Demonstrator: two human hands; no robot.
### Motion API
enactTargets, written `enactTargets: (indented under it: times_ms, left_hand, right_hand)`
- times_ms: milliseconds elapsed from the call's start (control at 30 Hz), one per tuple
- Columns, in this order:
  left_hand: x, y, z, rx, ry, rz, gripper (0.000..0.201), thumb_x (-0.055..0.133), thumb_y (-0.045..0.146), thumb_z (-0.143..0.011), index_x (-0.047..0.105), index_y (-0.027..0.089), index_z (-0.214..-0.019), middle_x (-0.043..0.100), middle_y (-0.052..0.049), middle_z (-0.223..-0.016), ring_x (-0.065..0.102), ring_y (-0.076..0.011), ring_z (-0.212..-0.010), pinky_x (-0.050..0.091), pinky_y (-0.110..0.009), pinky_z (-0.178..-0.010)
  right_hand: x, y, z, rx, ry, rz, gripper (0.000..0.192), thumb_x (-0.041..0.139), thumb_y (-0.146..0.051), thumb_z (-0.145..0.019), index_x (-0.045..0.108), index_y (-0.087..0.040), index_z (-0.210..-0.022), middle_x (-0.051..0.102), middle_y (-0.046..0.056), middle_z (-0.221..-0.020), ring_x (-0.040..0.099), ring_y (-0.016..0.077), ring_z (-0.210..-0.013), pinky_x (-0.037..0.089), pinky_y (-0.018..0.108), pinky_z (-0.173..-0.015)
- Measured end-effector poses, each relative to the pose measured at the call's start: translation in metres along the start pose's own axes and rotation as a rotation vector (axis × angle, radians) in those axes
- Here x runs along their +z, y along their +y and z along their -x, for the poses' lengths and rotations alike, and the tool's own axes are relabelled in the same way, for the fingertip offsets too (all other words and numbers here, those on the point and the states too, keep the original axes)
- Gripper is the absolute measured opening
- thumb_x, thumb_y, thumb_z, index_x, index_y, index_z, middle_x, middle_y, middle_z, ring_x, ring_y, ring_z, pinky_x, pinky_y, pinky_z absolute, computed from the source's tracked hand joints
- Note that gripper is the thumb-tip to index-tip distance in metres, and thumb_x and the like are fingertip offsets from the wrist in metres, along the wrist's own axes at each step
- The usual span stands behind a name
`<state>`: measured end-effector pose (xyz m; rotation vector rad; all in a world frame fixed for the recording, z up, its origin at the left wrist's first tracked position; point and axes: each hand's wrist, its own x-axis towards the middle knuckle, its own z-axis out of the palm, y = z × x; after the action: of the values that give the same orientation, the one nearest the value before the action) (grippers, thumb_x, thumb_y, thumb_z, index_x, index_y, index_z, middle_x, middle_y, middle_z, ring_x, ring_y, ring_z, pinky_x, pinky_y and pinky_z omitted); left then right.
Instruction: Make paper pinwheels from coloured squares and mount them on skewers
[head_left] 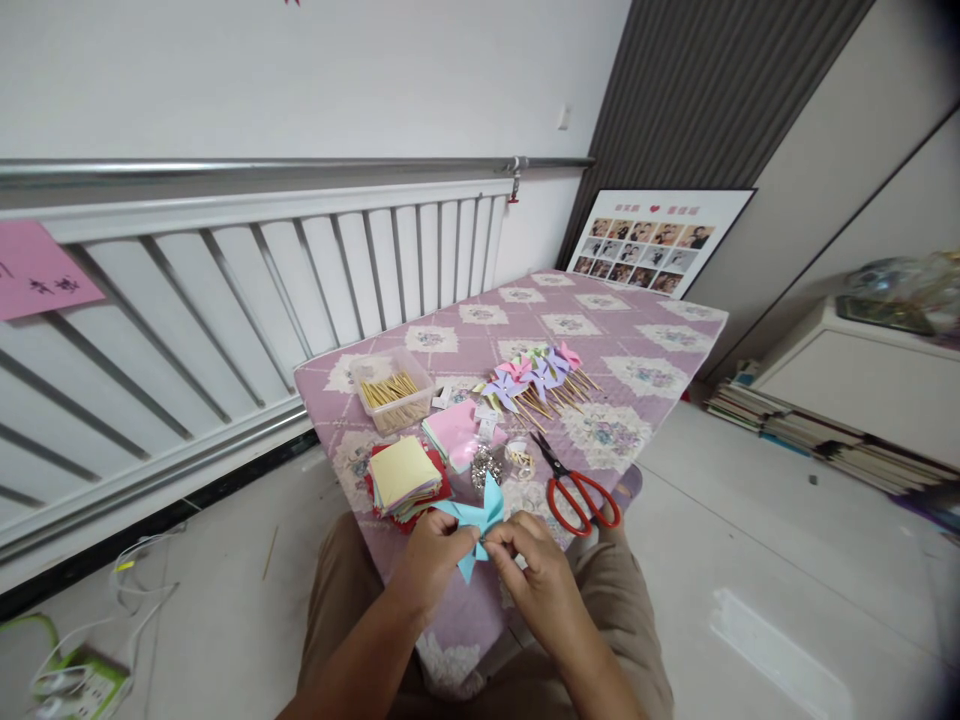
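Both hands meet at the near edge of the pink patterned table cover (645,330). The left hand (431,555) and the right hand (536,570) pinch the folded light-blue paper pinwheel (478,520) at its centre — fingertips closed on it from either side, its blades fanning above and below the pinch. Just beyond the grip lies a small heap of shiny silver pins (486,465). Left of the grip sits a stack of coloured paper squares, yellow on top (405,475); farther beyond that, a clear plastic box of wooden sticks (391,392). Right of the grip, red-handled scissors (574,485) lie flat. Well beyond — a row of finished pastel pinwheels on sticks (536,380).
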<state>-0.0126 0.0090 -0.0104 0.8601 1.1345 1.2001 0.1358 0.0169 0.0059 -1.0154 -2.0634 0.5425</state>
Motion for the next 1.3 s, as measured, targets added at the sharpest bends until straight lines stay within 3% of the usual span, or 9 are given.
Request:
enactTargets:
  times_ms: [533,967,1200,1300]
  left_hand:
    - [-0.002,0.006,0.002,0.01,-0.044,-0.165,0.013,0.056,0.024,-0.071,0.056,0.014,-0.063,0.043,0.004,-0.058,0.034,-0.0091,-0.055,0.028,-0.022,-0.054]
    - [-0.002,-0.002,-0.002,0.025,0.078,-0.385,0.014,0.054,0.025,-0.07,0.056,0.016,-0.06,0.048,0.003,-0.055,0.041,-0.0112,-0.055,0.033,-0.023,-0.055]
    - [-0.003,-0.023,-0.009,-0.009,0.208,-0.527,0.014,0.056,0.027,-0.07,0.063,0.016,-0.068,0.065,-0.002,-0.066,0.057,-0.0184,-0.066,0.043,-0.025,-0.062]
    - [-0.006,-0.024,-0.01,-0.006,0.169,-0.542,0.013,0.06,0.029,-0.07,0.064,0.017,-0.07,0.07,-0.004,-0.072,0.062,-0.0209,-0.074,0.046,-0.025,-0.068]
  right_hand:
    - [-0.005,-0.001,-0.002,0.177,-0.094,-0.239,0.018,0.052,-0.024,-0.089,0.06,-0.019,-0.072,0.048,0.0,-0.07,0.05,0.0171,-0.07,0.038,0.027,-0.065]
    - [0.008,0.009,-0.001,0.33,0.086,-0.379,0.018,0.061,-0.025,-0.076,0.052,-0.02,-0.062,0.049,-0.002,-0.068,0.05,0.0164,-0.068,0.039,0.027,-0.066]
    - [0.021,0.021,0.004,0.481,0.171,-0.451,0.021,0.063,-0.021,-0.064,0.042,-0.023,-0.069,0.043,-0.006,-0.065,0.043,0.0136,-0.062,0.036,0.024,-0.058]
    - [0.026,0.025,0.005,0.468,0.165,-0.629,0.026,0.067,-0.025,-0.064,0.044,-0.023,-0.077,0.042,-0.008,-0.063,0.042,0.0126,-0.06,0.036,0.023,-0.057]
